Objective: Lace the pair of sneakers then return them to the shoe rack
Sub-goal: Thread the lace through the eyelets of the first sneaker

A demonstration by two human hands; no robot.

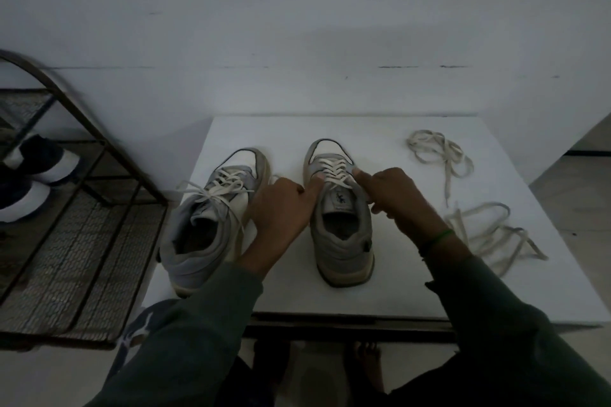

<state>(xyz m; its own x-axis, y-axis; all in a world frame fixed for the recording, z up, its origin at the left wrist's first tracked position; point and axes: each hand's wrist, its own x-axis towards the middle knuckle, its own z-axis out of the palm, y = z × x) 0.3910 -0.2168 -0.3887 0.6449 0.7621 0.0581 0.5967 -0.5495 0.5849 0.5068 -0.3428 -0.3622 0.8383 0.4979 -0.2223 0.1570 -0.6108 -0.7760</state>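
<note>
On right sneaker [342, 241]: left hand [281, 208], right hand [400, 198] pinching.

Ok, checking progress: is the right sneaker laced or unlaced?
Laced: a white lace criss-crosses the right sneaker between the left hand and right hand. Tied or not, cannot tell.

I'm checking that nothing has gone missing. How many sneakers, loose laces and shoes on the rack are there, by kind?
Grey sneakers: 2
Loose laces: 2
Dark shoes on the rack: 2
Total: 6
</note>
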